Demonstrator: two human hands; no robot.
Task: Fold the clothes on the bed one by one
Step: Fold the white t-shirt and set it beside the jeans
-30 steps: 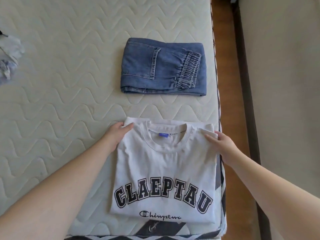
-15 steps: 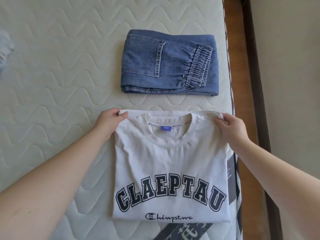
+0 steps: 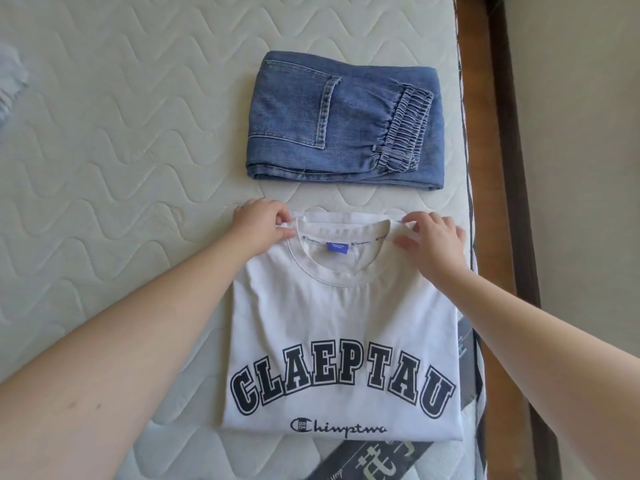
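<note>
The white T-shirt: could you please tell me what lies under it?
The white T-shirt lies on the quilted mattress; a dark printed label shows past its lower edge. Anything else beneath is covered.

T-shirt (image 3: 343, 317): white, navy block lettering, blue neck label; folded into a rectangle, print up, on the bed (image 3: 121, 150) right in front of me.
Jeans (image 3: 346, 123): blue denim, folded flat, pocket and elastic waistband up; just beyond my T-shirt.

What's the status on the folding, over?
Left hand and right hand both pinch the white t-shirt at its collar edge. Shirt lies folded flat on the mattress. Folded jeans beyond, apart.
</note>
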